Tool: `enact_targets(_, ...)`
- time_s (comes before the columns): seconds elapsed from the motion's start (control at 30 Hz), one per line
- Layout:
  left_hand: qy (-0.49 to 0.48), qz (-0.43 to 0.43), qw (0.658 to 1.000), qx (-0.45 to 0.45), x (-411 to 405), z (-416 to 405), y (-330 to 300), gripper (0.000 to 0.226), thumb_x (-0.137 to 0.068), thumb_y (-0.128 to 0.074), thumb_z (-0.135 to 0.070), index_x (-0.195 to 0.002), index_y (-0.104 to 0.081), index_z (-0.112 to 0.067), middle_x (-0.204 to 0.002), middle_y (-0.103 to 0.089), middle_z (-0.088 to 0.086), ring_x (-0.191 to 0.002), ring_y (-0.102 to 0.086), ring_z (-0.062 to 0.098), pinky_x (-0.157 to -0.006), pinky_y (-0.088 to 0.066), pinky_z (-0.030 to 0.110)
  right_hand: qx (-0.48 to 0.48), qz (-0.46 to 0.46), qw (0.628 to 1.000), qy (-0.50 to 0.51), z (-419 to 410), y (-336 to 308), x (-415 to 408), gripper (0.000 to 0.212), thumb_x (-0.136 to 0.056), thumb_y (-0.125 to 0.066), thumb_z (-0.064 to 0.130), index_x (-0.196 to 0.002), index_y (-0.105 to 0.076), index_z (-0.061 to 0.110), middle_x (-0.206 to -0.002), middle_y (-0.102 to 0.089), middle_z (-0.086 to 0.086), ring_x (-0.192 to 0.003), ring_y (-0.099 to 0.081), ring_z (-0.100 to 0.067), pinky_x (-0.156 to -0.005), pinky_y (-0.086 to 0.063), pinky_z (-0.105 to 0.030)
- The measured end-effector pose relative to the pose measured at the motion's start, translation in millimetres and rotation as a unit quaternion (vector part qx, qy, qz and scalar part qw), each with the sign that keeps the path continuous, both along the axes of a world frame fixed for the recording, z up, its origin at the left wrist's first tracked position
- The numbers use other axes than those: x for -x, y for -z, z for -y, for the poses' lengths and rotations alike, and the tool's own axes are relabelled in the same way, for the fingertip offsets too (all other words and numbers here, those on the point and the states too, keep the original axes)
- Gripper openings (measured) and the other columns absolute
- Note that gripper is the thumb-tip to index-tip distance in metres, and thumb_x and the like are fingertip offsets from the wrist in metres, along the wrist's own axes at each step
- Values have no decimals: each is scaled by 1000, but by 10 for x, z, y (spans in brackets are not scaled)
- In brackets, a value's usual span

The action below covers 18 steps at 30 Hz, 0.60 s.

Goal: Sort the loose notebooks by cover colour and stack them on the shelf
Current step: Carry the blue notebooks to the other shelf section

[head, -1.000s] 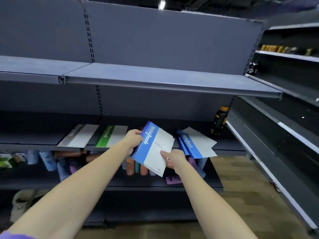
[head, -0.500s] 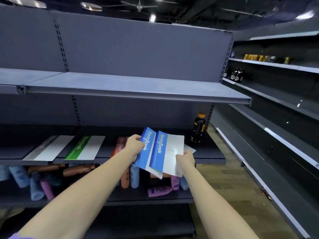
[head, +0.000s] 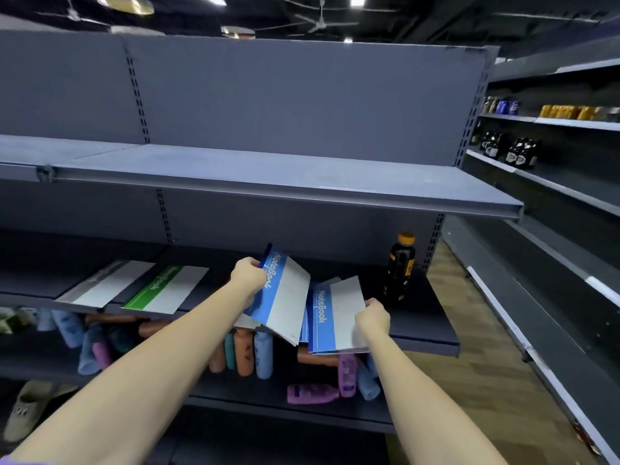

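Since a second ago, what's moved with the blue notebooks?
The right hand has carried one blue notebook rightward, apart from the left hand's blue notebook, down onto the blue pile at the shelf edge. Both hands keep their grip. The green notebook and grey notebook stayed put.

A blue-and-white notebook (head: 281, 293) marked "NoteBook" is held tilted above the middle shelf (head: 422, 333), its spine edge gripped by the left hand (head: 249, 275). Just to its right, a second blue notebook (head: 335, 317) of the same design lies on the shelf atop other blue covers, its near edge overhanging the shelf lip, with the right hand (head: 372, 318) holding its right corner. Further left on the shelf lie a green notebook (head: 166, 290) and a grey notebook (head: 105, 284), flat, side by side.
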State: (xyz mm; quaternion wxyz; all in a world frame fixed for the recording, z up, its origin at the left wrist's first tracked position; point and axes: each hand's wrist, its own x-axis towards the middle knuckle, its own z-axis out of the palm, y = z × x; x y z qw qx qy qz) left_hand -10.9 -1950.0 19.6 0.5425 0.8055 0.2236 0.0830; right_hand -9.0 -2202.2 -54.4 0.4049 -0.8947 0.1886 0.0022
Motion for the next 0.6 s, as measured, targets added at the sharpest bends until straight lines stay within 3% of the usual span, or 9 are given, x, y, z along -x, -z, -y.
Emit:
enact_targets(0.1,8,-8,1000,3,-50,49,61,27,-83,-66,5,-82,-55,-20,-93,-63,11,-88,-62,28,-85,-54,39,48,-11,999,-14,-39,51,-85,30,-94,-48,2,-122,-58,2,-123,-60,-21,-112,-57,-36,-75,-41,-32)
enact_targets(0.23,35,-25,999,16,-145,129,51,24,-88,-67,1,-104,-57,-13,-102,-64,13,-90,-60,26,-78,-48,33,141,-49,988,-27,-60,45,-89,31,-96,-51,9,-126,-58,7,-126,-62,-14,-115,-60,-31,-82,-49,-36)
enact_targets(0.4,59,-38,998,6,-227,194,33,34,-91,-66,0,-124,-58,-4,-112,-64,14,-102,-61,28,-85,-49,36,153,-12,987,-47,-2,109,-137,35,-95,-55,10,-130,-54,11,-133,-48,-15,-118,-52,-33,-87,-49,-41)
enact_targets(0.5,59,-30,998,11,-241,279,24,40,-92,-65,2,-130,-54,-2,-118,-61,15,-102,-57,26,-88,-46,35,13,31,993,-112,-29,86,-187,24,-101,-51,24,-118,-59,9,-111,-62,-12,-92,-60,-26,-81,-51,-37)
enact_targets(0.6,58,-28,997,52,-244,408,20,39,-92,-64,2,-130,-53,0,-116,-62,17,-98,-58,28,-83,-47,36,-214,2,967,-141,-142,-34,-157,35,-102,-52,39,-91,-59,6,-72,-64,-8,-63,-60,-23,-72,-59,-43)
